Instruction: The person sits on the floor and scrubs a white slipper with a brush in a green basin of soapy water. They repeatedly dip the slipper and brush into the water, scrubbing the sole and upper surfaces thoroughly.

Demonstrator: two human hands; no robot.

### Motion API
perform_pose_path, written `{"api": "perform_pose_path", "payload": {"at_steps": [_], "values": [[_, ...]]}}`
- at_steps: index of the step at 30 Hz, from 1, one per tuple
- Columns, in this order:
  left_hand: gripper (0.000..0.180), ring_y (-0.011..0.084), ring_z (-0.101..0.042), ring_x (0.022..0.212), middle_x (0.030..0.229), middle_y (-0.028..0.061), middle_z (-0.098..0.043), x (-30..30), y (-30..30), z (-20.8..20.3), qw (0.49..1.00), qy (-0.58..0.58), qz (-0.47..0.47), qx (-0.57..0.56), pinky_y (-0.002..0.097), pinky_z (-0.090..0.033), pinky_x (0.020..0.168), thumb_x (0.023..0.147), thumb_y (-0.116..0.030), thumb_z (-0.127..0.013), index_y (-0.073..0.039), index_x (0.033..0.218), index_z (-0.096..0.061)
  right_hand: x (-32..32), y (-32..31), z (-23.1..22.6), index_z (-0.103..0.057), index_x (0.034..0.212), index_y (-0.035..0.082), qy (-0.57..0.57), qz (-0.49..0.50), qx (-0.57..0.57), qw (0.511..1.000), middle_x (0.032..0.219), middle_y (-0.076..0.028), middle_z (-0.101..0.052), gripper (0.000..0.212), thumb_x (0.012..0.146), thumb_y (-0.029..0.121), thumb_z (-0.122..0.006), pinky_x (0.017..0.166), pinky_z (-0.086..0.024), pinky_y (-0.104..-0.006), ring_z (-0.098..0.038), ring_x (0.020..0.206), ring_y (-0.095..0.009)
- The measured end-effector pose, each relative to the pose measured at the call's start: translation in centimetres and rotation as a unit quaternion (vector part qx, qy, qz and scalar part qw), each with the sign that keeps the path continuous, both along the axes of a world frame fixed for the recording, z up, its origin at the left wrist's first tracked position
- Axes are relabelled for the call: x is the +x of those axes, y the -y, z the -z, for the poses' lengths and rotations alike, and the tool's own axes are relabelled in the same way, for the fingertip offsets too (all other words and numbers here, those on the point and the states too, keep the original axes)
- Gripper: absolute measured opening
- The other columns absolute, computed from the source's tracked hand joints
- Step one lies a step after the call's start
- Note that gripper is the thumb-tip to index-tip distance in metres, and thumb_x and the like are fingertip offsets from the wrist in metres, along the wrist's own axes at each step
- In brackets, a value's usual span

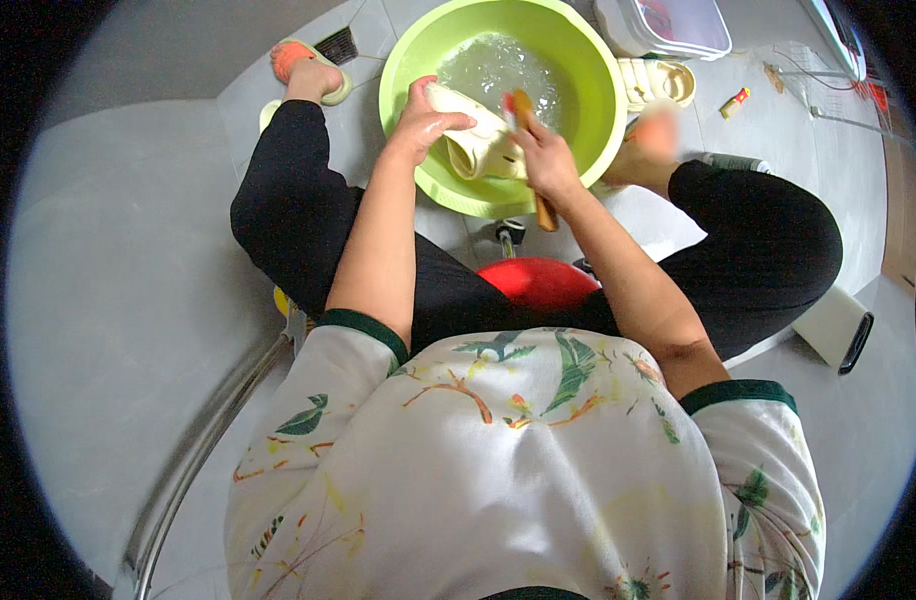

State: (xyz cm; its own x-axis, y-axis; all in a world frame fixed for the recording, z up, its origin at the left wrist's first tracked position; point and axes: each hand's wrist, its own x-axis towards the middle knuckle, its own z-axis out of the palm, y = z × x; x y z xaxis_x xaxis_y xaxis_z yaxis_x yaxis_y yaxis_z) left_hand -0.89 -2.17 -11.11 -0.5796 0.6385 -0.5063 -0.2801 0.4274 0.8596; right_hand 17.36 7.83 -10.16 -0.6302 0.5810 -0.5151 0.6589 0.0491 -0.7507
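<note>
A cream slipper (483, 140) is tilted over the near side of a lime-green basin (400, 75). My left hand (418, 125) is closed round its left end, thumb on top. In my right hand (550, 165) is a brush with a brown wooden handle (547, 214), its lower end sticking out below my fist. The brush's head is at the slipper's right side; whether its bristles touch the slipper I cannot tell. Bubbly, cloudy water (498, 75) lies in the basin beyond my hands.
Right of the basin lie another cream slipper (668, 82), a clear plastic box (683, 30) and a small yellow-and-red tube (735, 102). Something red (538, 282) shows between my legs. A white bin-like container (835, 327) stands right; a metal rail (213, 415) curves left. A floor drain (336, 46) is far left.
</note>
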Motion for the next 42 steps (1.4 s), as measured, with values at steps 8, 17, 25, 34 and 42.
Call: {"api": "perform_pose_path", "payload": {"at_steps": [8, 17, 25, 34, 42], "values": [[0.099, 0.0298, -0.051, 0.111, 0.123, 0.0184, -0.047, 2.0, 0.7, 0.4, 0.994, 0.017, -0.107, 0.03, 0.037, -0.044, 0.096, 0.056, 0.001, -0.082, -0.004, 0.136, -0.024, -0.5, -0.7, 0.1, -0.046, 0.137, 0.015, 0.031, -0.017, 0.072, 0.997, 0.108, -0.025, -0.064, 0.046, 0.094, 0.032, -0.047, 0.092, -0.047, -0.0393, -0.063, 0.099, -0.037], [0.097, 0.03, -0.049, 0.113, 0.127, 0.0196, -0.044, 2.9, 1.0, 0.6, 0.981, 0.056, -0.184, 0.022, 0.0401, -0.045, 0.095, 0.058, -0.002, -0.083, -0.005, 0.134, -0.022, -2.2, -0.2, -1.6, -0.038, 0.14, 0.01, -0.02, -0.122, 0.11, 0.986, 0.093, -0.029, -0.064, 0.051, 0.094, 0.032, -0.042, 0.084, -0.05, -0.0484, -0.063, 0.09, -0.043], [0.099, 0.0298, -0.049, 0.113, 0.126, 0.0204, -0.043, 4.2, 0.2, -1.2, 0.977, 0.058, -0.204, 0.009, 0.0399, -0.044, 0.096, 0.06, -0.002, -0.083, 0.0, 0.135, -0.02, -2.2, -1.4, 0.5, -0.047, 0.135, 0.009, 0.036, -0.113, 0.107, 0.987, 0.095, -0.03, -0.064, 0.048, 0.094, 0.033, -0.04, 0.086, -0.048, -0.0512, -0.062, 0.092, -0.046], [0.097, 0.0284, -0.051, 0.11, 0.123, 0.0191, -0.044, 3.6, 0.7, 1.2, 0.965, 0.059, -0.255, -0.026, 0.0381, -0.045, 0.093, 0.058, -0.006, -0.084, -0.003, 0.133, -0.023, -2.8, 0.0, -1.2, -0.044, 0.138, 0.014, -0.018, -0.124, 0.123, 0.984, 0.088, -0.032, -0.063, 0.049, 0.093, 0.032, -0.042, 0.082, -0.05, -0.0473, -0.062, 0.089, -0.045], [0.101, 0.0286, -0.05, 0.112, 0.123, 0.0187, -0.045, 3.9, 0.3, -0.1, 0.973, 0.035, -0.228, -0.016, 0.038, -0.045, 0.095, 0.06, -0.006, -0.084, 0.0, 0.135, -0.018, -4.7, -6.8, 1.8, -0.036, 0.139, 0.022, 0.175, -0.15, 0.188, 0.955, 0.112, -0.023, -0.062, 0.049, 0.092, 0.033, -0.043, 0.088, -0.049, -0.0472, -0.062, 0.102, -0.036]]}}
